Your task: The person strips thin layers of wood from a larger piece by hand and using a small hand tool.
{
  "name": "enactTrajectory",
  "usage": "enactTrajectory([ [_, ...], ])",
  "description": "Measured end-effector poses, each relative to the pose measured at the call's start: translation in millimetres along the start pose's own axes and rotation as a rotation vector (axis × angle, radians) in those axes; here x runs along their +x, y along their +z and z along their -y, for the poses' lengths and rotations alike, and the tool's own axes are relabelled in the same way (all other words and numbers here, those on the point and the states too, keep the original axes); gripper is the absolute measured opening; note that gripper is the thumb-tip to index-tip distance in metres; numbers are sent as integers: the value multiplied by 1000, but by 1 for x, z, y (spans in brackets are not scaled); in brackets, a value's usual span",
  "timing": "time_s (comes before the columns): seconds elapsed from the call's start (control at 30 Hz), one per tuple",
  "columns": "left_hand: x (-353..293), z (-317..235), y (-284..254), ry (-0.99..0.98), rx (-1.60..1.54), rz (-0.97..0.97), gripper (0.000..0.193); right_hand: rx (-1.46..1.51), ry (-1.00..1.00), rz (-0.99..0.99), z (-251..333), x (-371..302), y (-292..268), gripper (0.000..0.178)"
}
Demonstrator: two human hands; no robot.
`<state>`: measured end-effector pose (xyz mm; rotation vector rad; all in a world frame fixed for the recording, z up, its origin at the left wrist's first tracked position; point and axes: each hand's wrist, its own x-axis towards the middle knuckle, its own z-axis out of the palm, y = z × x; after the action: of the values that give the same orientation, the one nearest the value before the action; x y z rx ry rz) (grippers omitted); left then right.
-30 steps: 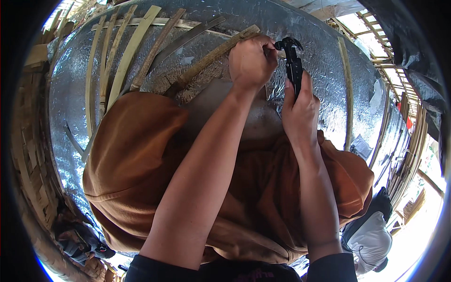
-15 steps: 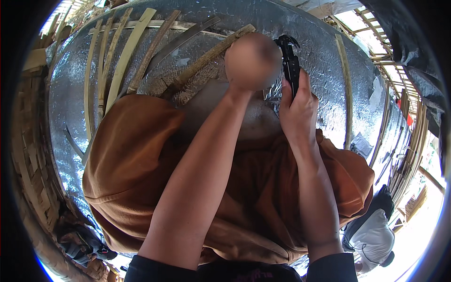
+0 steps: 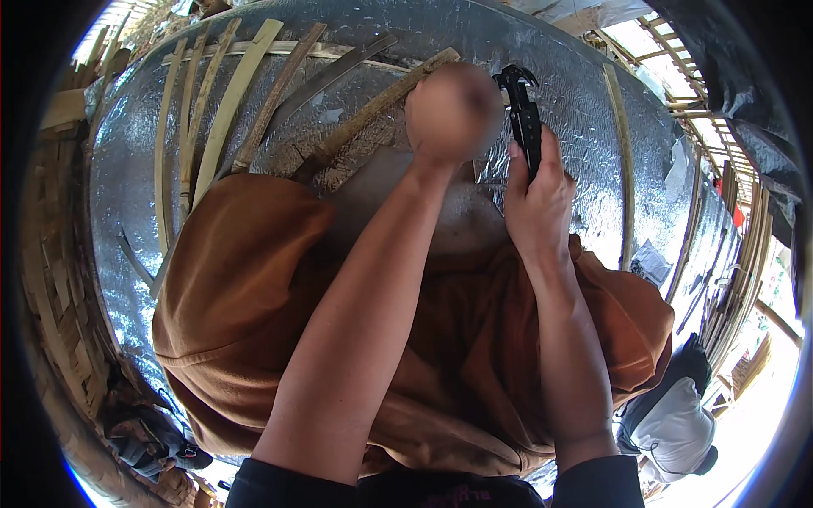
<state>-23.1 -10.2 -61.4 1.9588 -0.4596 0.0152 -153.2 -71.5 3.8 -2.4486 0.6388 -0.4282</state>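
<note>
My right hand (image 3: 543, 199) is closed around the handle of a black hammer multi-tool (image 3: 527, 127). The tool stands nearly upright in view, its curved claw at the far end. Close beside its head, on the left, is my left hand (image 3: 453, 114). A blurred patch covers that hand's fingers, so what they hold, if anything, cannot be seen. A small pale bit shows between the left hand and the tool head. Just left of that hand, a bamboo stick (image 3: 373, 110) lies slantwise on the silvery foil sheet (image 3: 584, 85).
Several bamboo strips (image 3: 233, 93) lie at the far left across a crosswise strip. Another long strip (image 3: 627, 161) runs along the right. Brown cloth (image 3: 246, 279) covers my lap. A woven bamboo wall (image 3: 55, 271) borders the left; a grey-white bag-like item (image 3: 677, 427) sits at lower right.
</note>
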Motion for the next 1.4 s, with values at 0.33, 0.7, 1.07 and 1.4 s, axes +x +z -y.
enactTrajectory([
  [0.33, 1, 5, 0, 6, -92, 15, 7, 14, 46, -1, 9, -1, -8, 37],
  [0.7, 2, 1, -2, 13, -40, 34, 6, -1, 12, -63, 5, 3, -9, 38],
  [1.07, 2, 0, -4, -29, -54, 95, 5, -59, 19, 0, 1, -1, -7, 40],
  [1.4, 0, 2, -1, -31, -82, 50, 5, 42, -10, -148, 10, -2, -8, 35],
])
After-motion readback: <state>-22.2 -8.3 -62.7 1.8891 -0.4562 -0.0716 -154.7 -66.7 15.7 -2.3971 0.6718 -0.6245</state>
